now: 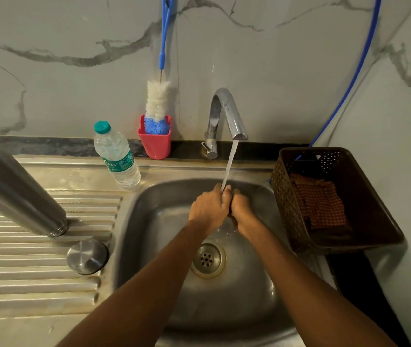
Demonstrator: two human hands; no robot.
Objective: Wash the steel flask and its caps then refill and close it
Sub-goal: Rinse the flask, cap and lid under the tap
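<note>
The steel flask (16, 194) stands mouth-down on the ribbed drainboard at the left, leaning toward the camera. A round steel cap (88, 256) lies beside the sink's left rim. My left hand (209, 209) and my right hand (242, 211) are pressed together over the sink (149, 221), under the water running from the tap (227, 113). Both hands are closed around a small dark piece (232, 217), apparently a cap, which is mostly hidden by my fingers.
A plastic water bottle (118, 156) with a teal lid stands behind the sink's left corner. A bottle brush (158, 103) sits in a red cup (155, 144) against the wall. A brown basket (334, 201) holding a checked cloth sits right of the sink. The drain (208, 259) is open.
</note>
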